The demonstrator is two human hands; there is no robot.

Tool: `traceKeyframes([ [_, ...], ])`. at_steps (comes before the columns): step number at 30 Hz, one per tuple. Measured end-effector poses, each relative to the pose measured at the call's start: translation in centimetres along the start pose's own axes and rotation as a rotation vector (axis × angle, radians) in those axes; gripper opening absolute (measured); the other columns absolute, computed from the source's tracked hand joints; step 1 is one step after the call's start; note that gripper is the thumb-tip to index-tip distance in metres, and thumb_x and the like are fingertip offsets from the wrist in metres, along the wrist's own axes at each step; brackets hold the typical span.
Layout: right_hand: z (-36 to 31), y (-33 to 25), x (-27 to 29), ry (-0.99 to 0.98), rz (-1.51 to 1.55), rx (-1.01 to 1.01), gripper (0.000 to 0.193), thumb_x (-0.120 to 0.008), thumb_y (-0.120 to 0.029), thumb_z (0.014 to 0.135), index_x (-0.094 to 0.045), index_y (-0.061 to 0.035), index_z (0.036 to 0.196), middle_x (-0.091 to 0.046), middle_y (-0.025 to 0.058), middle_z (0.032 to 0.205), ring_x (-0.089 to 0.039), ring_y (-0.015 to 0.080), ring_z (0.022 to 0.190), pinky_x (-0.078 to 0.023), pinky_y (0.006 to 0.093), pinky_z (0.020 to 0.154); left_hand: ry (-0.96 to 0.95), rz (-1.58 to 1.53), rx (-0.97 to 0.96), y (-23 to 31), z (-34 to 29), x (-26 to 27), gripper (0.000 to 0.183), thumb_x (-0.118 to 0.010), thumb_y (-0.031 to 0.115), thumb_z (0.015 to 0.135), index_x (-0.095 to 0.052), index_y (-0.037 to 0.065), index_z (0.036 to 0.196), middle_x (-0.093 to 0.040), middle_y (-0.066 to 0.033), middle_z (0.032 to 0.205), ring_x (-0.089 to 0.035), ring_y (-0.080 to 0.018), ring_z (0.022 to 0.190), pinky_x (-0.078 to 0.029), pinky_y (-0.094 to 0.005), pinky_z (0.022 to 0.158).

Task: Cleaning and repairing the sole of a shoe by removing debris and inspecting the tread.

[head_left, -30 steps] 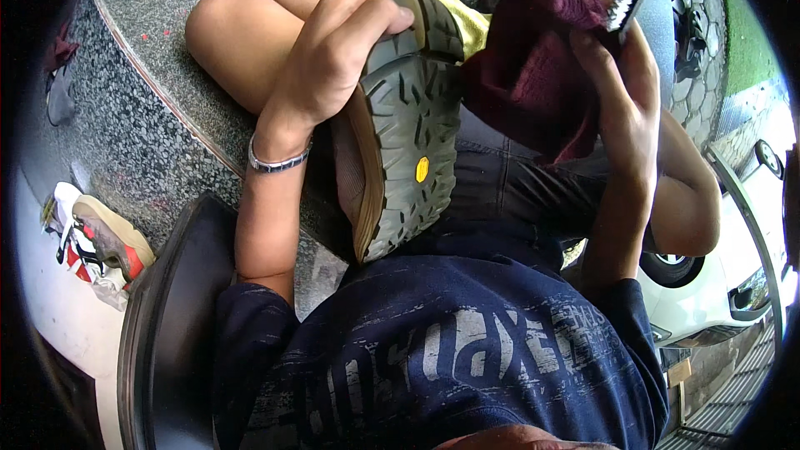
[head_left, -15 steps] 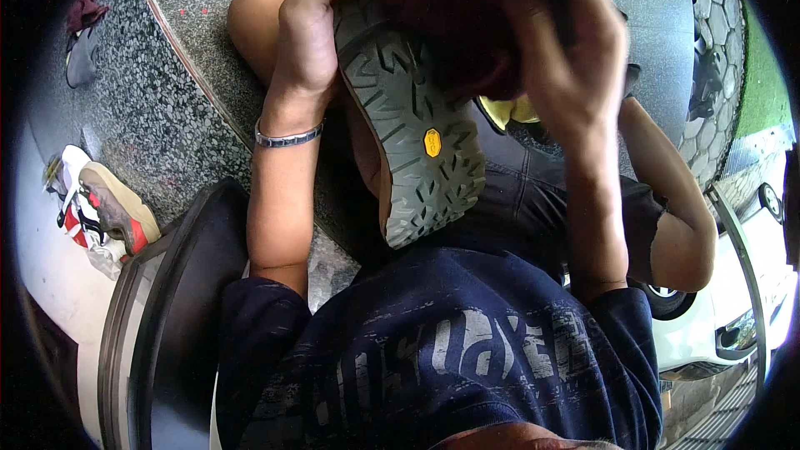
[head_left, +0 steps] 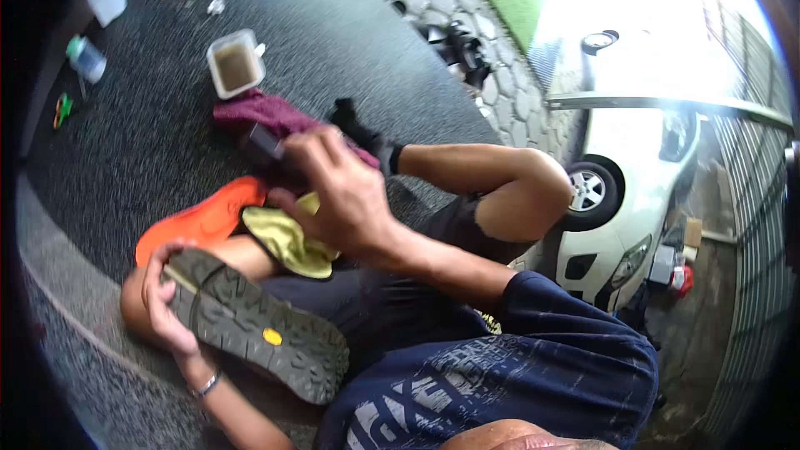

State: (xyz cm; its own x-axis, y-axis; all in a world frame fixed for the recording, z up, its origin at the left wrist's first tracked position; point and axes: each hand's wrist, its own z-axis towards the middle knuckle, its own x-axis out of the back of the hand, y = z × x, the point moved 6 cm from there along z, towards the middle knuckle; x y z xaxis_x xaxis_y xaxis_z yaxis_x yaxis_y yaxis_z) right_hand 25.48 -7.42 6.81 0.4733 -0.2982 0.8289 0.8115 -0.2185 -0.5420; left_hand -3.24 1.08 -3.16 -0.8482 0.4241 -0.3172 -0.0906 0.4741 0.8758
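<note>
Two hands are occupied: the left hand is curled around the toe of a lugged shoe at lower left. The right hand, at frame centre, is closed on a dark brush over a maroon cloth. The shoe is judged stiff-soled and fairly heavy, best gripped at toe or heel.

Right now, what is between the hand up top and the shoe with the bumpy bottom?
In the head view, a yellow cloth lies between the right hand and the shoe.

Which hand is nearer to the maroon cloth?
Right. The right hand reaches out over the maroon cloth, touching it; the left hand is apart from it, gripping the lug-soled shoe.
</note>
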Motion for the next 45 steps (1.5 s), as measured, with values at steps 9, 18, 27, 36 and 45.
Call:
traceKeyframes([
  [9, -7.0, 2.1, -10.8, -0.707, 0.107, -0.177, 0.028, -0.068, -0.021, 0.086, -0.067, -0.0031, 0.107, -0.071, 0.0222, 0.091, -0.071, 0.0401, 0.086, -0.055, 0.0516, 0.078, 0.041, -0.304, 0.071, 1.7, -0.7, -0.5, 0.063, -0.049, 0.027, 0.071, -0.058, -0.009, 0.122, -0.064, -0.0262, 0.119, -0.062, -0.0337, 0.114, -0.048, -0.0420, 0.106],
  [18, 0.6, -2.5, -9.9, -0.813, 0.920, -0.465, 0.017, -0.065, -0.018, 0.100, -0.068, -0.0020, 0.100, -0.062, -0.0030, 0.077, -0.054, 0.0067, 0.068, -0.044, 0.0263, 0.061, -0.487, -0.216, 0.021, 4.7, 0.2, -7.4, 0.057, -0.047, 0.025, 0.064, -0.067, -0.011, 0.105, -0.071, -0.0223, 0.105, -0.069, -0.0266, 0.100, -0.052, -0.0346, 0.097],
  [27, -2.1, -7.1, -11.8, -1.468, 1.201, -0.738, 0.026, -0.059, -0.024, 0.100, -0.067, -0.0075, 0.119, -0.061, -0.0028, 0.083, -0.042, 0.0064, 0.056, -0.031, 0.0231, 0.052, -0.934, -0.750, -0.504, 9.4, -1.8, -7.9, 0.037, -0.062, 0.024, 0.069, -0.065, 0.010, 0.104, -0.074, -0.0126, 0.101, -0.069, -0.0375, 0.096, -0.044, -0.0443, 0.095],
  [36, 1.4, -2.5, -10.1, -1.064, 1.303, -0.623, 0.022, -0.051, -0.026, 0.105, -0.060, -0.0094, 0.116, -0.066, -0.0020, 0.098, -0.030, 0.0027, 0.051, -0.022, 0.0208, 0.046, 0.039, -0.244, -0.119, 5.2, 1.9, -2.8, 0.039, -0.047, 0.011, 0.077, -0.055, -0.003, 0.112, -0.065, -0.0202, 0.111, -0.063, -0.0319, 0.110, -0.051, -0.0431, 0.101],
  [45, 6.2, -3.3, -3.9, -0.267, 1.361, -0.367, 0.013, -0.067, -0.009, 0.097, -0.060, -0.0074, 0.108, -0.052, -0.0056, 0.077, -0.038, 0.0022, 0.053, -0.029, 0.0213, 0.043, 0.102, 0.136, -0.235, 4.6, 1.3, -4.0, 0.035, -0.042, 0.019, 0.093, -0.060, -0.002, 0.115, -0.060, -0.0078, 0.109, -0.055, -0.0147, 0.107, -0.043, -0.0287, 0.099],
])
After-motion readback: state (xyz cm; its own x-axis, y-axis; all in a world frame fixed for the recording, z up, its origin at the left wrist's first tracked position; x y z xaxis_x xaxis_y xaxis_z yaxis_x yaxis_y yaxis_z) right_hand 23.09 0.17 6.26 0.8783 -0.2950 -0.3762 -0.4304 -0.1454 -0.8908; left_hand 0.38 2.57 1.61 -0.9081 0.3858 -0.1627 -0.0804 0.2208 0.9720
